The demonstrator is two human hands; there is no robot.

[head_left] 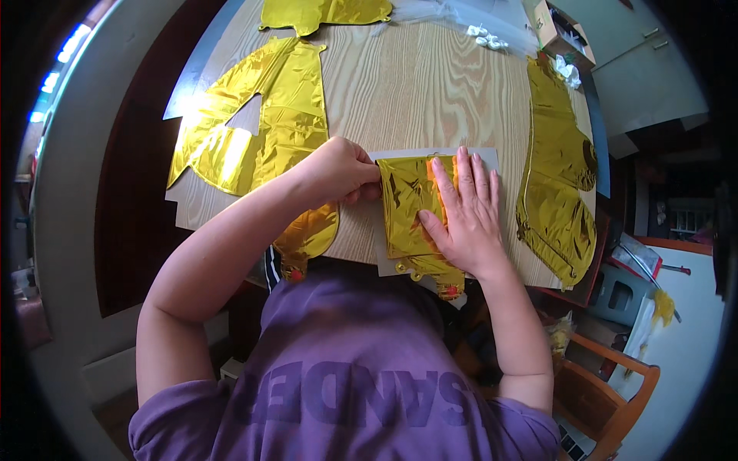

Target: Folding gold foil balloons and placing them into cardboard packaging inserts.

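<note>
Seemingly a room in a home, wood-grain table (415, 84), wooden chair (590, 389), pale handled cupboard (649, 77)

The left arm (231, 230) bends at the elbow, its forearm slanting over the near edge of the table (430, 92); the left hand (344, 170) is curled, fingertips drawn together. The right hand (470, 215) lies flat, fingers pointing toward the far edge.

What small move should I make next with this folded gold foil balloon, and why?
I'd probably smooth the folded gold foil balloon leftward with your right hand: that hand is spread flat over its right side, your left hand appears to pinch its upper-left corner, and the exposed foil between them looks creased.
</note>
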